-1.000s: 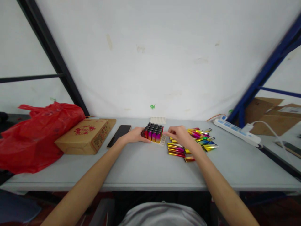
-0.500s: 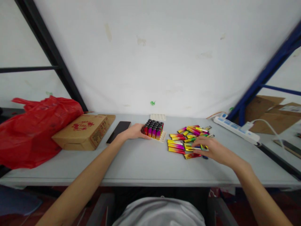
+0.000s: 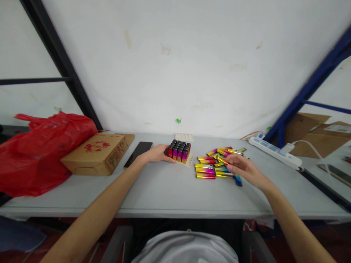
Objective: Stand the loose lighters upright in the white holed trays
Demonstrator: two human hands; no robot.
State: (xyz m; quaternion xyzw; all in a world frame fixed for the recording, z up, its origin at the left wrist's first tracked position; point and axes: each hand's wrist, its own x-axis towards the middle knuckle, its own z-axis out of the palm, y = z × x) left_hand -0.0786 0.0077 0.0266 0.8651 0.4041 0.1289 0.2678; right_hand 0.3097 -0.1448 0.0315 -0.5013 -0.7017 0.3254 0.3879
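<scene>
My left hand [image 3: 157, 153] is closed around the left side of a pale tray [image 3: 189, 160] in which shiny lighters [image 3: 179, 153] stand upright in rows, black tops up. Bare pockets of the tray show along its right side. Over the loose pile, my right hand [image 3: 241, 166] pinches one red and yellow lighter [image 3: 222, 160] between thumb and fingers. Beneath and around it lie several metallic lighters [image 3: 205, 176] in yellow, red, purple and green. A blue one [image 3: 238, 180] rests at the pile's near right.
A second pale tray [image 3: 184, 137] sits by the wall. To the left are a black phone [image 3: 138, 153], a cardboard box [image 3: 94, 153] and a red plastic bag [image 3: 46, 149]. A white power strip [image 3: 275, 151] with a plugged cable lies at the right.
My right hand has moved up and slightly back from the pile's near side, now with a red and yellow lighter raised in its fingers. The left hand has stayed at the tray.
</scene>
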